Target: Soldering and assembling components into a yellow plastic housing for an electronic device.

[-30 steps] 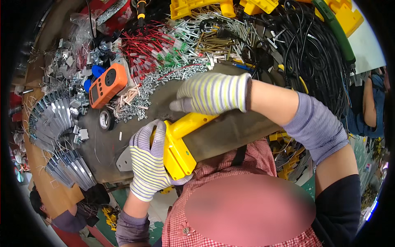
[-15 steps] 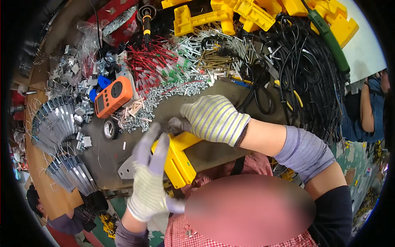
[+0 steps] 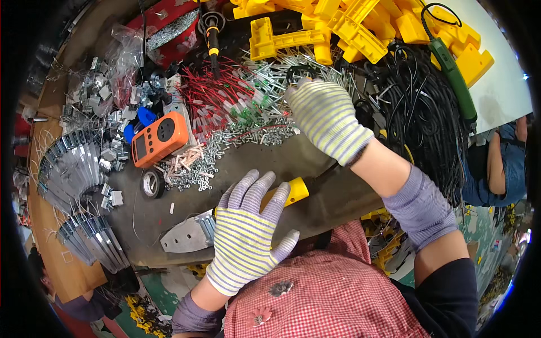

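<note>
My left hand [image 3: 245,236], in a striped glove, lies flat over a yellow plastic tool housing [image 3: 297,190], fingers stretched and thumb apart. It hides most of the housing; the handle end shows to its right. From under the hand's left side sticks a flat grey metal plate [image 3: 186,236] with holes. My right hand [image 3: 329,118], gloved alike, is curled closed at the near edge of a pile of long screws [image 3: 273,73]. Its fingertips are hidden, so what they hold, if anything, cannot be made out. A black cord runs beneath it.
An orange meter [image 3: 160,139] and a black tape roll [image 3: 151,183] sit left, near small screws [image 3: 197,174] and red wires [image 3: 197,93]. Yellow housings [image 3: 360,28] and black cables [image 3: 422,112] fill the far right, with a green-handled tool [image 3: 453,79]. Metal strips [image 3: 67,174] fan out left.
My right hand has moved away from the yellow housing, up and right to the screw pile. My left hand has come down onto the housing, which now lies with the metal plate at its left.
</note>
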A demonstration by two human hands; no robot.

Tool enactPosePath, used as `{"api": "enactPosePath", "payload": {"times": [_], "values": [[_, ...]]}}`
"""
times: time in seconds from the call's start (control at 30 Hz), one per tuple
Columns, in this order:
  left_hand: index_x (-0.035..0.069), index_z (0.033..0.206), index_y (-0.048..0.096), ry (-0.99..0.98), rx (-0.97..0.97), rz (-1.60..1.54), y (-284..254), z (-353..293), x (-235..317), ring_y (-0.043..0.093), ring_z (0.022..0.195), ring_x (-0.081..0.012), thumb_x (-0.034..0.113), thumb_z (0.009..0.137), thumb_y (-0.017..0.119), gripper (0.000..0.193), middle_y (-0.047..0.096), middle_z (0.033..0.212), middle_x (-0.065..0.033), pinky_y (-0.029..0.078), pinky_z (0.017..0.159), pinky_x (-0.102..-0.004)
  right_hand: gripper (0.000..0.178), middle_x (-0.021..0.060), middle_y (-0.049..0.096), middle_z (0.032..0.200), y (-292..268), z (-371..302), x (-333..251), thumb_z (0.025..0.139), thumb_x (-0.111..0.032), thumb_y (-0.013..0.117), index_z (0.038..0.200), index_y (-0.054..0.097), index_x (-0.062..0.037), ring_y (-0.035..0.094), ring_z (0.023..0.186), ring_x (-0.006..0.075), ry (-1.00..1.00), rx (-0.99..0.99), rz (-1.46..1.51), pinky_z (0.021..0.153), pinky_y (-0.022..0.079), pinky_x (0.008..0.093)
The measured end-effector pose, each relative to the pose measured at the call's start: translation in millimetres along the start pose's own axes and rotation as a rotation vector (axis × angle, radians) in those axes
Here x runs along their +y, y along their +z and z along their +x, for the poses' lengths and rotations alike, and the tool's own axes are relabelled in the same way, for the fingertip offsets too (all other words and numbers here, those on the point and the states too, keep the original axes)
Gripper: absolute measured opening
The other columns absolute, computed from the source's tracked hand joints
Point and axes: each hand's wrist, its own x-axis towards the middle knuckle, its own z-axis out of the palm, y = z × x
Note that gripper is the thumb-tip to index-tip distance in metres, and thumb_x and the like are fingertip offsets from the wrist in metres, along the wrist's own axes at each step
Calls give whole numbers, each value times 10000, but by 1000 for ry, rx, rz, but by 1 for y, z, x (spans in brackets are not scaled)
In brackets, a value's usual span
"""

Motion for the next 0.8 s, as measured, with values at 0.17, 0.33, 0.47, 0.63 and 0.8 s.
{"api": "enactPosePath", "payload": {"times": [0.17,0.33,0.47,0.63,0.8], "values": [[77,1332,615,-3,14,-40,1,-1,-2,493,1280,-410,379,698,738,713,557,1361,-172,399,1069,-520,131,101,709,805,5,6,10,815,-142,612,837,736,-108,713,784,265,23,-60,-28,633,571,404],[67,1258,647,-31,95,-234,-4,-4,-12,549,1223,-375,205,718,729,563,618,1282,-146,425,1057,-480,190,132,667,845,-14,1,46,743,-169,740,877,660,-61,658,788,326,43,-79,426,720,529,417],[26,1177,690,-264,313,-590,-9,12,-42,661,1050,-270,62,880,634,305,707,1122,-138,500,974,-376,188,110,680,813,-37,-5,41,774,-138,767,902,683,-30,672,746,254,146,13,799,704,534,353],[-21,1163,676,-456,366,-1272,-19,54,-48,639,937,-120,101,929,650,265,699,1045,-66,505,878,-268,206,121,694,807,-41,-2,-9,798,-184,740,908,688,-18,678,716,234,191,78,1241,702,549,347],[27,939,720,-64,493,-915,-22,45,-44,635,833,-135,-18,785,739,162,687,940,-62,504,769,-256,180,95,665,787,-60,-28,-46,802,-162,709,913,687,-22,657,739,180,214,-29,1561,704,520,308]]}}
